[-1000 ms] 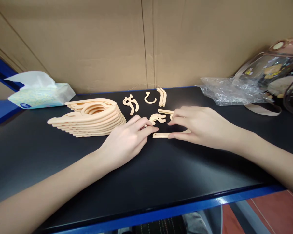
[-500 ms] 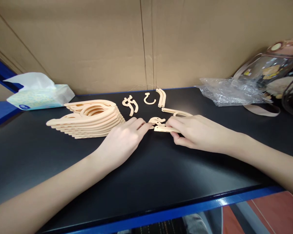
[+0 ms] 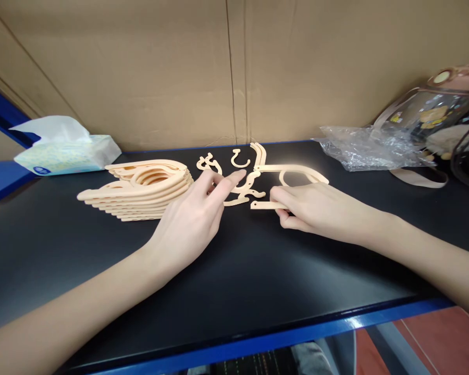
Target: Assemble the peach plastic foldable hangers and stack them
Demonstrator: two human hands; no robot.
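Observation:
My left hand hovers over a small group of loose cream hanger hooks, its index finger stretched out and its fingers apart. Its thumb is hidden; contact with the curved hook just under the fingertip is unclear. My right hand pinches the near arm of a cream foldable clothes hanger. The hanger's long far arm and ring show beyond the knuckles, and its near arm end points left. Beside my left hand lies a stack of folded hangers.
Farther back lie another loose hook, a few small hooked pieces and curved strips. A tissue box stands at the left. A clear plastic bag and a transparent bag are at the right. Cardboard walls the back.
My left hand has lifted off the clustered hooks and its index finger has straightened. The hooks are more spread out. The hanger in my right hand has tilted, its far arm showing more.

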